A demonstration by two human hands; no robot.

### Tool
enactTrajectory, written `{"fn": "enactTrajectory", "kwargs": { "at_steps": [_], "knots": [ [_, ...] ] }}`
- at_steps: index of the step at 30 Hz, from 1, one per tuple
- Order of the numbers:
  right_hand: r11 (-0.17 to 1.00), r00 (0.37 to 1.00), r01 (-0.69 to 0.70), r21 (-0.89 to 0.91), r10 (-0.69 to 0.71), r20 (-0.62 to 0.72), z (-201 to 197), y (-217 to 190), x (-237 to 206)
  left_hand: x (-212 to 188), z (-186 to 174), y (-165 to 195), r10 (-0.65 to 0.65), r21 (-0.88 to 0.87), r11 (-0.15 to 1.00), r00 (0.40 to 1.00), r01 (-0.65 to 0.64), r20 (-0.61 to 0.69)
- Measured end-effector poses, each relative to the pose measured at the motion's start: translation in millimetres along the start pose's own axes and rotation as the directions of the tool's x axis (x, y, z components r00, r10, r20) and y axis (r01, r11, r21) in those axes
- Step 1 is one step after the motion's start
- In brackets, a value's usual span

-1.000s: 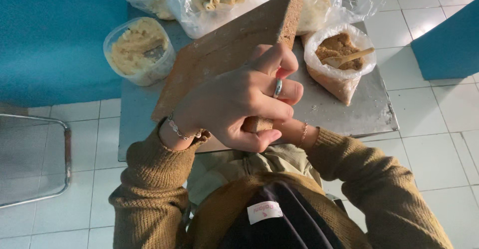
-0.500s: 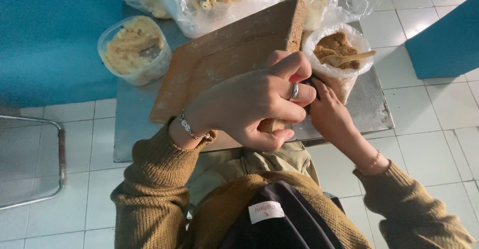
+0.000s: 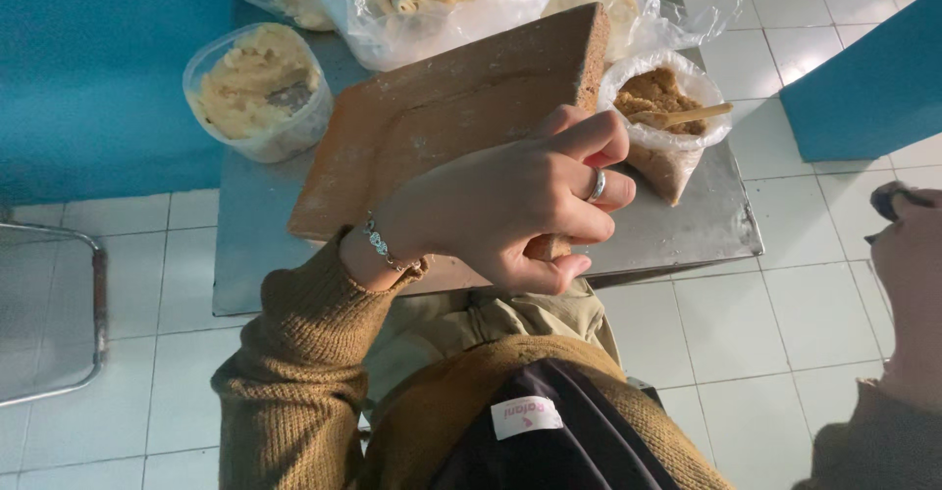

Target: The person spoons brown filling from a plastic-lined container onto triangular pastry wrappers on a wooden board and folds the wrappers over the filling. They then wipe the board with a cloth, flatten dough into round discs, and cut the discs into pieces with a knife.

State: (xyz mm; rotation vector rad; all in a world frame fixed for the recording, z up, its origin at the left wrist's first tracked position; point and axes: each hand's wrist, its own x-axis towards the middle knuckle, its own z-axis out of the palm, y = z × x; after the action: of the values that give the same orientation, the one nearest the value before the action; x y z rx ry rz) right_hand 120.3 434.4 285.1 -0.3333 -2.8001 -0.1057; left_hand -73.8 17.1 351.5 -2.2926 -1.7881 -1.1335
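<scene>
Left hand [image 3: 510,206] pinches dough [image 3: 546,247] over the board [image 3: 442,117]
Right hand [image 3: 908,255] at 3 o'clock, grip cannot be told; filling bag [image 3: 665,122] at 1 o'clock

Your right hand [image 3: 908,284] has pulled away from beside your left hand [image 3: 510,210] and the bag of brown filling [image 3: 662,122], out to the right edge of view, well apart from the pinched piece of dough [image 3: 546,247] you still hold

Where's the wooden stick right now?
In the head view, the wooden stick lies in the small filling bag right of the wooden board, above the left hand.
</scene>
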Motion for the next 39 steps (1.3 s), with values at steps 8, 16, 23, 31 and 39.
{"fn": "enactTrajectory", "kwargs": {
  "at_steps": [8,16,23,31,39],
  "knots": [
    [0.647,0.957,0.109,0.755,-0.273,0.095,28.1,-207.0,-2.3,2.5,2.4,-3.0,0.018,-0.027,0.999,1.0,-0.018,0.018],
    [0.306,0.195,0.919,0.248,-0.901,0.387,106.3,-365.9,-25.3,1.2,0.1,1.4,0.007,-0.006,1.0,1.0,-0.007,0.021],
    [0.846,0.855,0.519,-0.118,-0.514,0.072,79.1,-193.4,-28.0,0.3,5.6,-3.2,0.036,0.004,0.999,0.999,-0.036,-0.006],
    [0.845,0.991,0.06,-0.531,0.013,0.132,64.9,45.4,-30.7,9.3,78.1,-37.1,0.057,0.227,0.972,0.998,-0.057,0.004],
    [0.805,0.928,-0.195,0.56,0.337,-0.162,90.1,71.6,41.3,28.3,180.9,-102.3,-0.141,0.564,0.822,0.987,0.076,0.073]
  ]
}}
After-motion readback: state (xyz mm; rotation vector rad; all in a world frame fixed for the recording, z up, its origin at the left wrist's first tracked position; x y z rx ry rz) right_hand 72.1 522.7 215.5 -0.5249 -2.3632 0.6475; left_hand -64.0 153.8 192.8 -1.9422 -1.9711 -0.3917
